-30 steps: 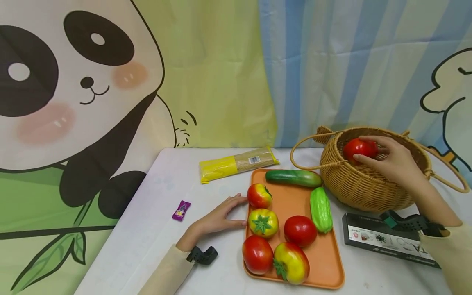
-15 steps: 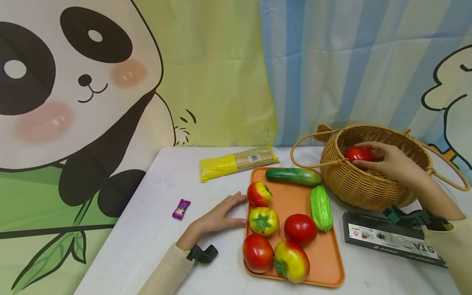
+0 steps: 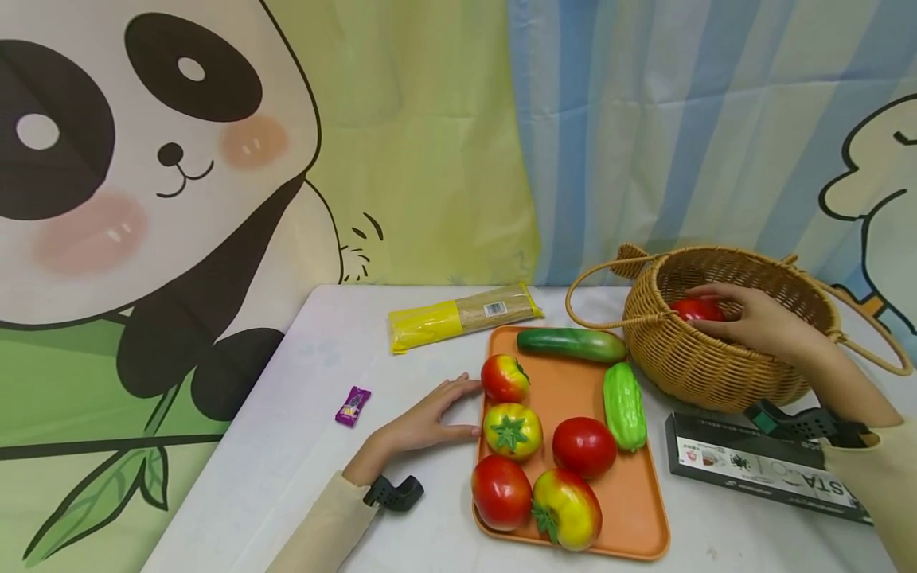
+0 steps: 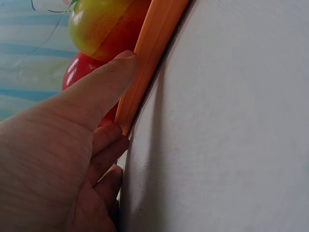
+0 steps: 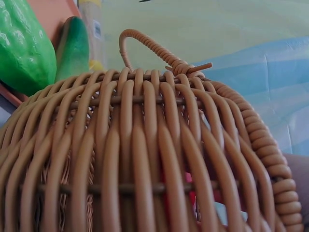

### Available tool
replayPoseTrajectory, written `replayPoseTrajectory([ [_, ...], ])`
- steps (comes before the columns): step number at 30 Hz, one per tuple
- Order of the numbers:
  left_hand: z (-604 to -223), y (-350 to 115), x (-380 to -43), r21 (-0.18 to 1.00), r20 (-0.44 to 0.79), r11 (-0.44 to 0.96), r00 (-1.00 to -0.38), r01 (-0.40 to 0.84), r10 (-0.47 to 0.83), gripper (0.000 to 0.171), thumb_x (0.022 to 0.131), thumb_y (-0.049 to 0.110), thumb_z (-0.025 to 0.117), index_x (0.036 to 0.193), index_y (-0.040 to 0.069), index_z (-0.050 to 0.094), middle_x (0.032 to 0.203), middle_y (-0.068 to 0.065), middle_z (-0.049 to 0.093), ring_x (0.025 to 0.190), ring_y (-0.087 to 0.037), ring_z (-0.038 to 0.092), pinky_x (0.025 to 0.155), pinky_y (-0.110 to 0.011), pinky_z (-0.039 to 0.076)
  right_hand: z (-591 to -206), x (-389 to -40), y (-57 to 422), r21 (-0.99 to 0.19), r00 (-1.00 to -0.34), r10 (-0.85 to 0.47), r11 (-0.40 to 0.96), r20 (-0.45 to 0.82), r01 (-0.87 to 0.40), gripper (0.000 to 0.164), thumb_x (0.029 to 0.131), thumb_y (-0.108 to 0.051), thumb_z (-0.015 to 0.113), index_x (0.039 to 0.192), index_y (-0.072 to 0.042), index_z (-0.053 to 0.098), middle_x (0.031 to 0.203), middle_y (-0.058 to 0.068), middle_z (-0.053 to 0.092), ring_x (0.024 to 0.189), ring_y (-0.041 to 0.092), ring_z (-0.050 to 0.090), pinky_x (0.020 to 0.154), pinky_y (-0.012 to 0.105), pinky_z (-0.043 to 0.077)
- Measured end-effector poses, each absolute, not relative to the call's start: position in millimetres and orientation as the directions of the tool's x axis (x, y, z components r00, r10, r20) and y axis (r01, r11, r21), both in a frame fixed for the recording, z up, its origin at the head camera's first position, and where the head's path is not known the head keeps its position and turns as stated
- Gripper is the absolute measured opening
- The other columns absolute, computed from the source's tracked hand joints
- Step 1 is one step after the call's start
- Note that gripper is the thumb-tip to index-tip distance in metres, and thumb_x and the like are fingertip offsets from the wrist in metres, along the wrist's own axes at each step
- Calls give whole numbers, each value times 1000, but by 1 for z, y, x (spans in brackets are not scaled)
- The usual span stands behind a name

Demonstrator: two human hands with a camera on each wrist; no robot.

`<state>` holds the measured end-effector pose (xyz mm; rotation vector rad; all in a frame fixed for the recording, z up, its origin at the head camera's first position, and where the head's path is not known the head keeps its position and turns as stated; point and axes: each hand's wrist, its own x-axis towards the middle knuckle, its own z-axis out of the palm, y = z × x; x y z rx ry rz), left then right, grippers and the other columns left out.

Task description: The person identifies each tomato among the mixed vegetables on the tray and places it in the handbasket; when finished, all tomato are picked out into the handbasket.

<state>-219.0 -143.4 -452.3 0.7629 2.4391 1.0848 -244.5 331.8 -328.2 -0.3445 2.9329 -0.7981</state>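
Note:
My right hand (image 3: 770, 326) reaches over the rim of the wicker basket (image 3: 709, 378). Its thumb and fingers grip a glossy red tomato-like fruit (image 3: 696, 309) inside it, whose lower part is hidden. In the right wrist view the basket's weave (image 5: 140, 145) covers the hand. My left hand (image 3: 424, 419), fingers extended, touches the left edge of the orange tray (image 3: 559, 382). The left wrist view has the thumb (image 4: 113, 77) at the tray's rim (image 4: 145, 63). On the tray lie red tomatoes (image 3: 583, 447), yellow-red tomatoes (image 3: 512, 431), a cucumber (image 3: 571, 344) and a bumpy green gourd (image 3: 624, 406).
A yellow packet of noodles (image 3: 458, 318) lies behind the tray, and a small purple wrapped sweet (image 3: 353, 406) is left of my left hand. A black and white box (image 3: 759, 465) sits in front of the basket. A printed curtain (image 3: 430, 143) hangs at the table's back.
My right hand has lowered the red fruit deeper into the basket, so less of it shows above the rim. The left hand stays at the tray's edge.

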Motion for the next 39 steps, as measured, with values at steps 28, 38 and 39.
replayPoseTrajectory([
  [28, -454, -142, -219, 757, -102, 562, -789, 334, 606, 71, 87, 41, 72, 149, 24, 40, 158, 3, 30, 150, -20, 13, 120, -51, 14, -329, -236, 330, -579, -976, -219, 794, 11, -185, 51, 99, -32, 58, 138, 0, 49, 133, 34, 50, 117, 58, 48, 83, 63, 49],
  [38, -454, -143, -221, 751, -95, 563, -789, 344, 607, 72, 87, 42, 72, 149, 24, 40, 159, 2, 30, 150, -21, 13, 120, -51, 13, -331, -231, 326, -599, -956, -131, 755, 263, -268, 37, 97, -20, 60, 129, 0, 57, 120, 16, 63, 100, 18, 64, 63, 17, 49],
  [39, -454, -143, -221, 752, -94, 562, -788, 344, 608, 72, 87, 42, 72, 149, 24, 40, 159, 2, 30, 150, -21, 13, 120, -51, 13, -332, -230, 327, -603, -952, -114, 751, 284, -269, 36, 97, -19, 61, 128, 0, 58, 116, 5, 64, 95, 6, 62, 60, 12, 46],
])
